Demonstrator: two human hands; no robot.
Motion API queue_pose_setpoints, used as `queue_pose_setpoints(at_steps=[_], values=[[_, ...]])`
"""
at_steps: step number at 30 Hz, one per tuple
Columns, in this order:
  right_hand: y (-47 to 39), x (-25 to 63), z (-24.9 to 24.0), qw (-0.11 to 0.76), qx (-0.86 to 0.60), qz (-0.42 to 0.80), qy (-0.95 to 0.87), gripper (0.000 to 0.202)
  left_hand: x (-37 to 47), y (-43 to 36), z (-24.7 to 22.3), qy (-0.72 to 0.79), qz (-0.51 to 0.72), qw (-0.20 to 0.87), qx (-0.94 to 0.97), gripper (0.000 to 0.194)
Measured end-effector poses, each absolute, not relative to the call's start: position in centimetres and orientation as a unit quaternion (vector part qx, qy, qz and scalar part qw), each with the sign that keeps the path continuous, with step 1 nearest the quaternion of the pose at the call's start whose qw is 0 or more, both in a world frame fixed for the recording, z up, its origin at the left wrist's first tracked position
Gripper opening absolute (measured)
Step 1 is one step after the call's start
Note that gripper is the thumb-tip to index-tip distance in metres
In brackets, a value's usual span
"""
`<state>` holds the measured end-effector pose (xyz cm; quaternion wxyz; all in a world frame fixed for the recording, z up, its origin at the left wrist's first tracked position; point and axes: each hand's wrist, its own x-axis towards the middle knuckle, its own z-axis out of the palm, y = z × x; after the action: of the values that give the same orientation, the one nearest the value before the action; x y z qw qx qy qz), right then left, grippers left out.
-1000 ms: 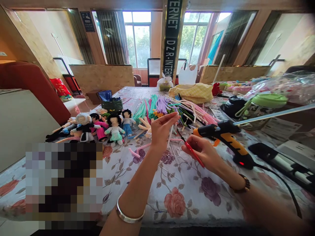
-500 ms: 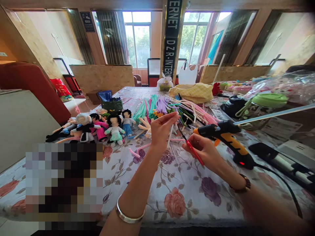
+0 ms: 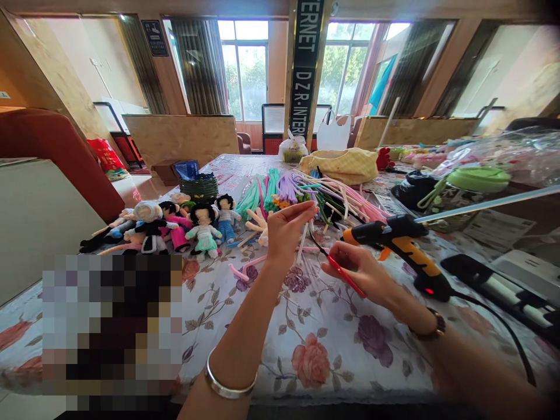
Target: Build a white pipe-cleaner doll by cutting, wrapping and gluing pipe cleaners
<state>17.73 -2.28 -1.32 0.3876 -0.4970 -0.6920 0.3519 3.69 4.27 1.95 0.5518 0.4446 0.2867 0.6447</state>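
Note:
My left hand (image 3: 289,224) is raised over the table with its thumb and fingertips pinched together. What lies between the fingertips, if anything, is too small to make out. Just below them is a pale strip (image 3: 301,245); I cannot tell whether it hangs from the hand or lies on the cloth. My right hand (image 3: 361,271) is closed around red-handled scissors (image 3: 345,277), whose slim dark tip points up toward the left fingertips without touching them. Behind both hands is a bundle of coloured pipe cleaners (image 3: 289,189). A bent pink pipe cleaner (image 3: 240,273) lies beside my left forearm.
To the right, a black-and-yellow glue gun (image 3: 405,245) stands with a long glue stick and cable. Several fuzzy dolls (image 3: 205,230) sit at the left near a dark green basket (image 3: 199,186). Farther back are a yellow checked pouch (image 3: 341,163) and a green-lidded bottle (image 3: 476,178).
My right hand and the scissors have shifted slightly down and left, and the dark tip is lower and farther from the left fingertips. My left hand stays almost still.

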Motion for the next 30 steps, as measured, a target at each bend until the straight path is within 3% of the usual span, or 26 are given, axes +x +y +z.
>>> queue_pose_setpoints(at_steps=[30], values=[[-2.43, 17.70, -1.27, 0.408, -0.508, 0.325, -0.686, 0.041, 3.57, 4.08, 1.98, 0.281, 0.611, 0.575, 0.467, 0.014]])
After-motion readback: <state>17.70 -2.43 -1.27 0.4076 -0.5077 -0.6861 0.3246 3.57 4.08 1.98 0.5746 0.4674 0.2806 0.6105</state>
